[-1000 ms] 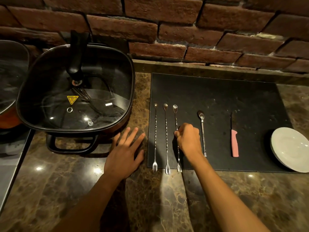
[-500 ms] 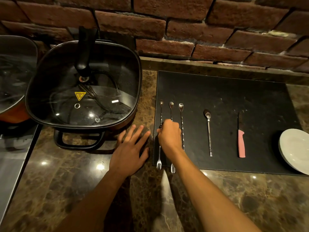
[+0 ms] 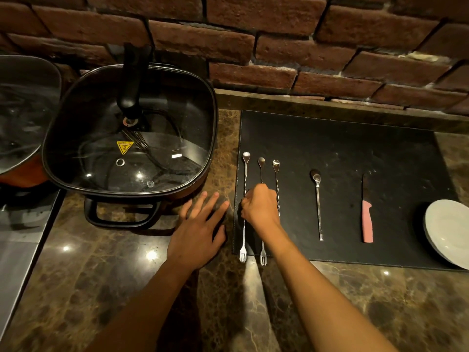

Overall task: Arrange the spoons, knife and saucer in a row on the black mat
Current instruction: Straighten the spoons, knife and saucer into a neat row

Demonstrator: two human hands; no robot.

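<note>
Right hand (image 3: 260, 207) pinches the leftmost spoon (image 3: 245, 189) on the mat (image 3: 355, 148), apparently straightening it; left hand (image 3: 200, 229) lies flat beside the mat. Next, probably even spacing.

On the mat (image 3: 342, 148) we see, left to right, three long spoons (image 3: 261, 163), a short spoon (image 3: 317, 204), the knife (image 3: 367, 219) and, overhanging the mat's right edge, the saucer (image 3: 449, 232). Left of the mat stands the lidded pan (image 3: 127, 133).
</note>
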